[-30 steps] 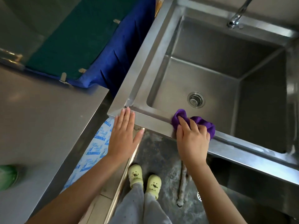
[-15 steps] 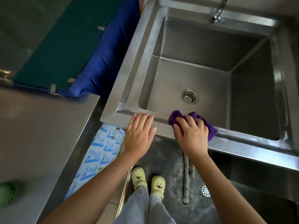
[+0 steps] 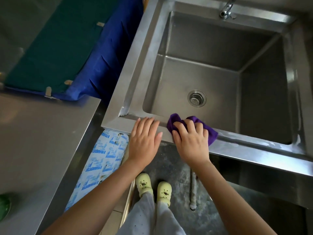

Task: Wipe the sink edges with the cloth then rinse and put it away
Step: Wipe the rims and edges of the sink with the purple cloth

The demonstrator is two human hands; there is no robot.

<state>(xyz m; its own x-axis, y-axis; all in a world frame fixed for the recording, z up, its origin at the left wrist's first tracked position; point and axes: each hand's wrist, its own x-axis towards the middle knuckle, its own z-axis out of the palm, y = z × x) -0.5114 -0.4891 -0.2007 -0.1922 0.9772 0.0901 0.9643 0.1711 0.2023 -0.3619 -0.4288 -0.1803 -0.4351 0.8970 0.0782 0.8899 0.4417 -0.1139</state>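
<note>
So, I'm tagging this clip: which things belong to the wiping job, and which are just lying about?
In the job: purple cloth, right hand gripping it, left hand on the sink rim, tap.
Lying about: steel table, blue fabric, printed sheet, floor hose, green object.

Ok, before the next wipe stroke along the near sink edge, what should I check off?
1. Cloth gripped by right hand, pressed on the edge: ok.
2. Left hand flat on the edge, close beside the cloth, blocks a stroke toward the corner: not ok.
3. White streaks on the edge right of the cloth: not ok.
4. Drain uncovered for rinsing: ok.
5. Tap off: cannot tell, mostly out of frame.
</note>
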